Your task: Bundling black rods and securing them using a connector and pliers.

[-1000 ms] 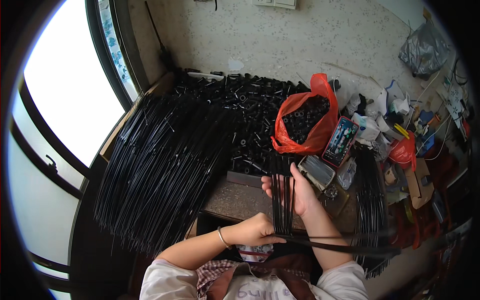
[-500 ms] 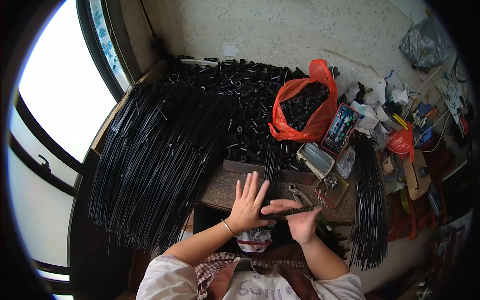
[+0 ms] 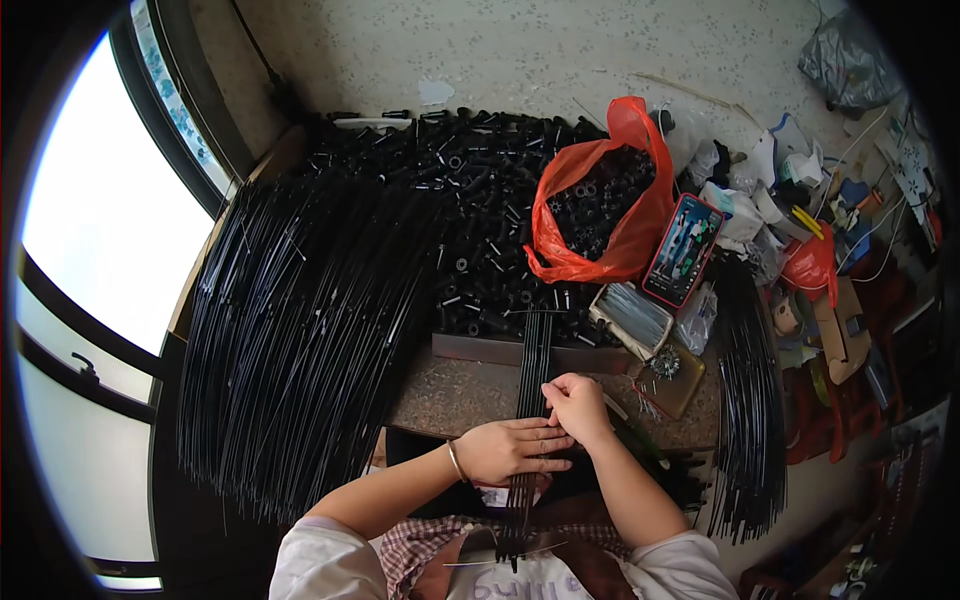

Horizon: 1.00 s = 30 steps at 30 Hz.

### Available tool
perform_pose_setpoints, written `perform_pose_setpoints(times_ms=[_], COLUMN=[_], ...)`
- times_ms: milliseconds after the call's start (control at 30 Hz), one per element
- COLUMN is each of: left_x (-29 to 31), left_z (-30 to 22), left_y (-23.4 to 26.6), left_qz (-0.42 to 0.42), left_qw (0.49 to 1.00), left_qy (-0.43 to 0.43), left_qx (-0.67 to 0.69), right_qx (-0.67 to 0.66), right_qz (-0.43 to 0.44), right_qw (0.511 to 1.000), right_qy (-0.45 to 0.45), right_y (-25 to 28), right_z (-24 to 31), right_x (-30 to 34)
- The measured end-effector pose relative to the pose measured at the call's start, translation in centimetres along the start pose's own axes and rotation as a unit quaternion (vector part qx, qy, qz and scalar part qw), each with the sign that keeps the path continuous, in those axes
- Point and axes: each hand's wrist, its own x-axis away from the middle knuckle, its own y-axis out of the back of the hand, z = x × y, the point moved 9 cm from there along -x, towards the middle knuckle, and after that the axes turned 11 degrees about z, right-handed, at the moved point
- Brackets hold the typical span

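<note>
A narrow bundle of thin black rods (image 3: pixel 535 360) runs from the black parts over the table's front edge towards my lap. My left hand (image 3: pixel 505 450) lies across it, fingers stretched out and pointing right. Just beyond those fingers my right hand (image 3: pixel 578 408) is closed, thumb and fingers pinched together at the bundle's right side. What the pinch holds, if anything, is too small to make out. At the bundle's near end, by my apron, a thin pale strip (image 3: pixel 480 564) sticks out sideways.
A thick spread of black rods (image 3: pixel 300 340) covers the left; another bunch (image 3: pixel 745 410) hangs at the right. Behind a low ledge (image 3: pixel 470 347) lie heaped black fittings (image 3: pixel 470 190). A red plastic bag (image 3: pixel 640 255), a phone (image 3: pixel 683 250), and a box of pale sticks (image 3: pixel 635 318) stand right.
My hands had palms turned towards each other around dark rods. Now the left lies flat over the bundle and the right is pinched. The bundle now reaches my lap; the view has shifted slightly.
</note>
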Motion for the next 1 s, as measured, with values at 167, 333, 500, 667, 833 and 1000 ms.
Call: perform_pose_setpoints(times_ms=[167,333,500,667,833,1000], left_x=[0.2,0.3,0.3,0.4,0.3,0.4], left_z=[0.5,0.3,0.5,0.4,0.5,0.7], left_y=[0.0,0.7,0.1,0.4,0.1,0.1], left_qz=[-0.020,-0.015,-0.024,-0.035,-0.011,-0.017], left_qw=[0.998,0.999,0.997,0.997,0.993,0.992], left_qy=[0.047,0.044,0.052,0.047,0.048,0.052], left_qx=[0.031,0.021,0.044,0.057,0.106,0.117], right_qx=[0.108,0.123,0.083,0.067,0.055,0.036], right_qz=[-0.090,-0.097,-0.098,-0.104,-0.102,-0.119], right_qw=[0.990,0.987,0.991,0.990,0.991,0.990], right_qy=[0.024,0.019,0.031,0.061,0.058,0.072], right_y=[1.2,1.8,1.7,1.4,1.4,1.3], right_z=[-0.5,0.9,0.2,0.1,-0.3,-0.4], right_x=[0.7,0.8,1.2,1.4,1.4,1.8])
